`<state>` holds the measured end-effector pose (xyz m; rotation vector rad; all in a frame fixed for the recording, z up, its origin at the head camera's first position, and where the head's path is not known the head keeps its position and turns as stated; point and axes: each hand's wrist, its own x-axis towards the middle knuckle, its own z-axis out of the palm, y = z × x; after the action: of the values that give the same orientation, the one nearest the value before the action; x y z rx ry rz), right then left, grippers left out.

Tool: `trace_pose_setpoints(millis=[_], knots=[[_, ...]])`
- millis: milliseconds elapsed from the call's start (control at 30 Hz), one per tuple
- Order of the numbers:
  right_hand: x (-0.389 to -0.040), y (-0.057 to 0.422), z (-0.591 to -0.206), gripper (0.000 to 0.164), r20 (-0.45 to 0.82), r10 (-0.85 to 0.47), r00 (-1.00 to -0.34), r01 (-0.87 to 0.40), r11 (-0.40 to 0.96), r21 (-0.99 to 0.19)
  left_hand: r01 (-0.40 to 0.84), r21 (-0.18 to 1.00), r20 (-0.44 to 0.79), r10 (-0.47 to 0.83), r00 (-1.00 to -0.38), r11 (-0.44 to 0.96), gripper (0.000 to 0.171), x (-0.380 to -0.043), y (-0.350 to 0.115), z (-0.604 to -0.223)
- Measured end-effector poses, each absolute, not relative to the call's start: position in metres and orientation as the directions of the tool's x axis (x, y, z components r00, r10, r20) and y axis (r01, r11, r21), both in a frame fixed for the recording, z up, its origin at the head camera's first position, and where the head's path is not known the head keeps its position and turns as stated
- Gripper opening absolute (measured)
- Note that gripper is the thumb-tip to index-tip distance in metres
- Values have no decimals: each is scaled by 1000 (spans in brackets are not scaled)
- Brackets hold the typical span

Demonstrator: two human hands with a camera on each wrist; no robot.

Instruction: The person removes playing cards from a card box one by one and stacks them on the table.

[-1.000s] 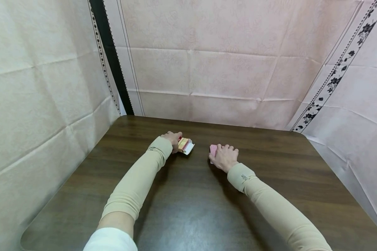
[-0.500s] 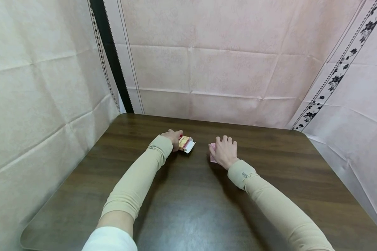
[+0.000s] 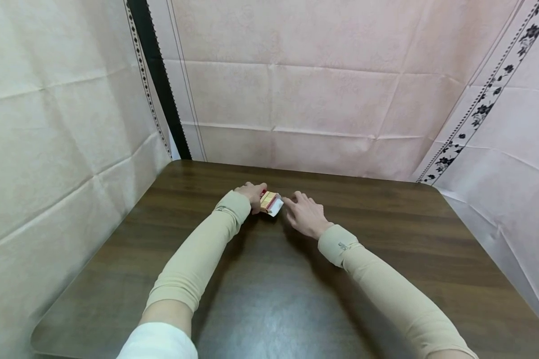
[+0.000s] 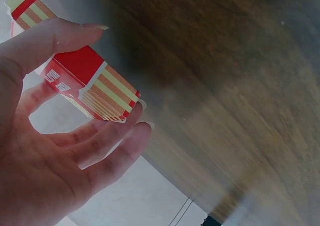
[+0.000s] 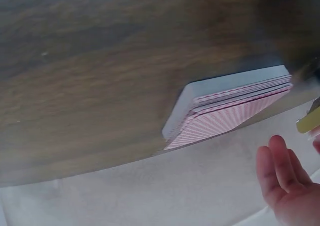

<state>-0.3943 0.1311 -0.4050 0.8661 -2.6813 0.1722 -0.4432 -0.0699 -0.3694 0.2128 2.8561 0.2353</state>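
Left fingers clamped on the card box (image 4: pixel 80 66): thumb across its red face, the rest behind and under it. Left hand (image 4: pixel 50 161) palm faces the wrist camera. Box is red with pale yellow stripes, tilted in the left wrist view. White flap (image 3: pixel 276 206) sticks out at the end facing the right hand (image 3: pixel 306 215). Can't tell if box touches the worktop (image 3: pixel 251 299).

Right fingers extended, loosely side by side, no grip visible; index tip right by the flap, contact unclear. Deck of cards (image 5: pixel 227 111) shows in right wrist view over the worktop, pink-patterned back, edges slightly uneven, apart from the visible right fingers there. Not visible in head view.

Box and both hands are in the far half of the worktop, box left of right hand. Worktop dark brown wood grain, rounded corners, glare toward the near edge. Beige left sleeve (image 3: pixel 197 249) and beige right sleeve (image 3: pixel 400 289) on the forearms. Behind: creased pale cloth (image 3: pixel 323 99), black strip (image 3: pixel 159 80) on left, dark floral border (image 3: pixel 480 112) on right.
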Motion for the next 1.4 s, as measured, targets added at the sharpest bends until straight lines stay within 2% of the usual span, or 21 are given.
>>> trace_pose_setpoints(millis=[400,567,800,1100,1400], knots=[[-397,119,-402,53,220,-591,-776,-608,794,-12,136,208,-246,186,-951,969,74,-441,-63,-364],[-397,115,-401,52,143,-581,-801,-587,809,-5,153,210,-249,204,-947,966,72,-442,-60,-364],[-398,113,-401,47,100,-576,-811,-580,815,-10,195,215,-256,247,-935,957,71,-440,-59,-363],[-397,118,-400,49,180,-590,-787,-608,792,-62,177,212,-253,229,-940,961,71,-442,-64,-366],[-397,123,-401,43,247,-604,-758,-636,768,-74,156,220,-249,210,-945,963,74,-439,-68,-367]])
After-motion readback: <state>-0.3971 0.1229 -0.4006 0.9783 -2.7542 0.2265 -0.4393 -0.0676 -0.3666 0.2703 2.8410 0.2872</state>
